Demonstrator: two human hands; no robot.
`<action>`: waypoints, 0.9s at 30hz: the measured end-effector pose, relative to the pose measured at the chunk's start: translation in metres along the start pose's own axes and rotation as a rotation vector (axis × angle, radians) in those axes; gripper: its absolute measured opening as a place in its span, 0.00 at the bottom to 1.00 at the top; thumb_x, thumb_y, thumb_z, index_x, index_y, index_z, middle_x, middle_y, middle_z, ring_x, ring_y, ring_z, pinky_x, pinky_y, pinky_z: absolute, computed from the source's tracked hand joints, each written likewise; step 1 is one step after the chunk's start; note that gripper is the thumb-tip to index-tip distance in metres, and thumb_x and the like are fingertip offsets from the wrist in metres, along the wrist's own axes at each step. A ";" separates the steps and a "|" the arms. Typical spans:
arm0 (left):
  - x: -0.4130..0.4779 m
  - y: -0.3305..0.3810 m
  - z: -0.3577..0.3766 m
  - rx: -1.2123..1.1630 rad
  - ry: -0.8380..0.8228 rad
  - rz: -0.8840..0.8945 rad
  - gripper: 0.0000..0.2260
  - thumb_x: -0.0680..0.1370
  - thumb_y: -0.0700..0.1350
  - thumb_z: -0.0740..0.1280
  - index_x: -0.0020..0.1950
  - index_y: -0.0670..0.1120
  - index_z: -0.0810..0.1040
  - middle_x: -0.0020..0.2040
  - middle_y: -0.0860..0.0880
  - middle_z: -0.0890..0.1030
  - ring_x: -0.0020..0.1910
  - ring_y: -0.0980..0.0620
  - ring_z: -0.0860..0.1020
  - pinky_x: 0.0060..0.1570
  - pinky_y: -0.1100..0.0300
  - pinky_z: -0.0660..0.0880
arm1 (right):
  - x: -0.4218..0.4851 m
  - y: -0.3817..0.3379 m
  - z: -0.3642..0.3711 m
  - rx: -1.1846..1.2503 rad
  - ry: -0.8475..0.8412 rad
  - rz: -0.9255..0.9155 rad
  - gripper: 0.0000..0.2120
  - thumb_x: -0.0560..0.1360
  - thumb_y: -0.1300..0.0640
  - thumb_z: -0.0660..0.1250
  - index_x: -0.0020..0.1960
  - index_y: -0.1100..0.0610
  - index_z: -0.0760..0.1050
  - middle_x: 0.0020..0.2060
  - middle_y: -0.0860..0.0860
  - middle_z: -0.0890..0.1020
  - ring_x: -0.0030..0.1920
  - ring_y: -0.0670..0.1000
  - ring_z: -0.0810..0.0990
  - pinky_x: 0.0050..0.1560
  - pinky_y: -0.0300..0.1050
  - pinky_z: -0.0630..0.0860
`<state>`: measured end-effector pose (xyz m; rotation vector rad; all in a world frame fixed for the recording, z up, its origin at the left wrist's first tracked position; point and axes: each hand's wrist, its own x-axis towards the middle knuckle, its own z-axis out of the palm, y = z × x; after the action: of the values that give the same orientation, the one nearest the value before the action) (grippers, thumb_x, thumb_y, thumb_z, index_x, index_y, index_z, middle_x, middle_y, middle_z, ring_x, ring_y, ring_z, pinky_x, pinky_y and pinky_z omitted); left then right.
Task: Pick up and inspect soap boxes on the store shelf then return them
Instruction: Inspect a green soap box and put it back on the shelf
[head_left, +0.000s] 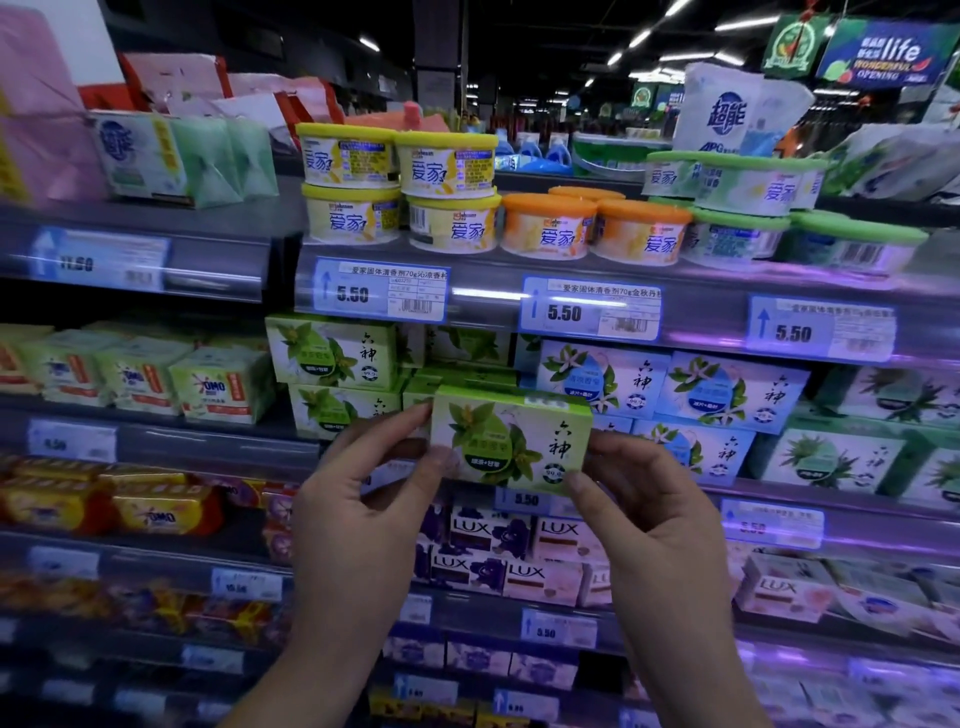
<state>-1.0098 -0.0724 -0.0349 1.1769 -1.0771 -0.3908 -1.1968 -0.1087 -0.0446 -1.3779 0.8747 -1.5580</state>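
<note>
My left hand (363, 499) and right hand (654, 525) pinch the green soap box (511, 441) by its ends, off the shelf (218, 441) front edge; I judge this light fingertip hold could drop it.

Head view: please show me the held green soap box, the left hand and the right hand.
green soap box (511, 440), head view, middle of its front face.
left hand (363, 504), head view, middle of the hand.
right hand (649, 519), head view, middle of the hand.
</note>
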 end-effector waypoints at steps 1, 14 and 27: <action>0.001 -0.001 -0.001 0.018 0.016 0.010 0.14 0.73 0.55 0.71 0.57 0.69 0.81 0.53 0.60 0.84 0.52 0.61 0.83 0.49 0.69 0.81 | 0.001 0.000 0.003 -0.042 -0.011 -0.007 0.15 0.75 0.63 0.75 0.52 0.43 0.84 0.52 0.43 0.88 0.55 0.43 0.86 0.52 0.30 0.80; 0.032 -0.021 -0.008 0.075 -0.003 -0.091 0.19 0.81 0.45 0.70 0.69 0.62 0.79 0.58 0.67 0.83 0.49 0.62 0.83 0.45 0.47 0.86 | 0.018 0.000 0.044 -0.233 -0.184 0.030 0.26 0.82 0.57 0.67 0.70 0.30 0.69 0.70 0.39 0.70 0.57 0.25 0.75 0.48 0.20 0.75; 0.043 -0.031 0.003 0.316 -0.207 0.036 0.23 0.81 0.44 0.70 0.71 0.66 0.72 0.77 0.63 0.67 0.74 0.58 0.70 0.67 0.52 0.76 | 0.026 0.009 0.054 -0.365 -0.208 0.074 0.27 0.81 0.53 0.67 0.69 0.26 0.62 0.74 0.29 0.64 0.70 0.42 0.73 0.66 0.41 0.72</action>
<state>-0.9830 -0.1182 -0.0418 1.4152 -1.3743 -0.3261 -1.1431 -0.1344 -0.0347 -1.7085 1.1027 -1.2117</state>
